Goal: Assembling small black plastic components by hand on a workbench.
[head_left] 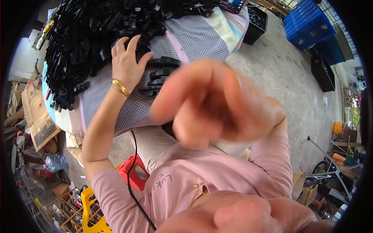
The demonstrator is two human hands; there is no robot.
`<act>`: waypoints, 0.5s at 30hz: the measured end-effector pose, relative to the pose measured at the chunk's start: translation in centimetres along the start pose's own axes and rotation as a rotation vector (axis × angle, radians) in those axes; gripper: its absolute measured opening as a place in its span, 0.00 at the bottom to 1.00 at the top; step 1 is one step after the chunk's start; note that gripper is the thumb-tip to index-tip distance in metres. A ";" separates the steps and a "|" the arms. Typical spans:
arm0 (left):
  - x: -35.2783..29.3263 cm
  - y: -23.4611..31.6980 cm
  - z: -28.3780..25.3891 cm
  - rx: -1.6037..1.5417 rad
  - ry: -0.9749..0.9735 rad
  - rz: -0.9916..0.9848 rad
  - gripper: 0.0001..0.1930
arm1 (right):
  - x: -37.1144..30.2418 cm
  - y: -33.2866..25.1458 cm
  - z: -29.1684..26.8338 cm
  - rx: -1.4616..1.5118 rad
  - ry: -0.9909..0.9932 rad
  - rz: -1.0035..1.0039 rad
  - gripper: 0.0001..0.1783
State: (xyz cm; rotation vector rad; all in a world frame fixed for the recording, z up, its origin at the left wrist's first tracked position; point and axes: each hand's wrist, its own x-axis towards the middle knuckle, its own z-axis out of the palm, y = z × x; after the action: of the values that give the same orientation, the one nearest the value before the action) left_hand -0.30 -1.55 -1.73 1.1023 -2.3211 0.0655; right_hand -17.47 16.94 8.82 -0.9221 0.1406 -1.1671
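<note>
A big heap of black plastic parts (89, 35) covers the far left of a table with a patterned cloth (107, 101). My left hand (128, 62), a gold bangle on its wrist, reaches to the near edge of this heap. Its fingers are spread, with the fingertips over black pieces and the thumb pointing right. Right of it, several black clip-like parts (158, 79) lie in a row on the cloth. My right hand (221, 105) is raised close to the camera, in front of my body. Motion blurs its bent fingers, and whether anything is between them cannot be made out.
A phone-like screen (233, 4) rests at the table's far edge. Black crates (256, 24) and blue crates (309, 25) stand on the concrete floor. A black cable (132, 171) hangs by my left arm; red and yellow plastic seats (91, 209) are near me. Cardboard (39, 112) leans at left.
</note>
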 end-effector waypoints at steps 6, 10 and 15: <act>0.2 0.1 -2.1 -0.066 0.091 0.067 0.19 | 6.4 -0.5 -12.2 -1.731 0.419 -0.421 0.15; -0.1 -0.7 -2.4 -0.173 0.020 0.002 0.14 | 8.2 2.0 -17.5 -2.008 0.156 -0.598 0.17; -0.1 -0.3 -2.8 -0.340 -0.039 -0.109 0.15 | 9.7 3.7 -17.6 -2.155 0.175 -0.402 0.18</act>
State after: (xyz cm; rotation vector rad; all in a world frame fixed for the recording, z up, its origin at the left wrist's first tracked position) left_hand 1.30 -0.93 0.45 1.0572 -2.1952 -0.3802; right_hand -20.10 -0.41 -1.55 -2.7456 1.6270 -1.1429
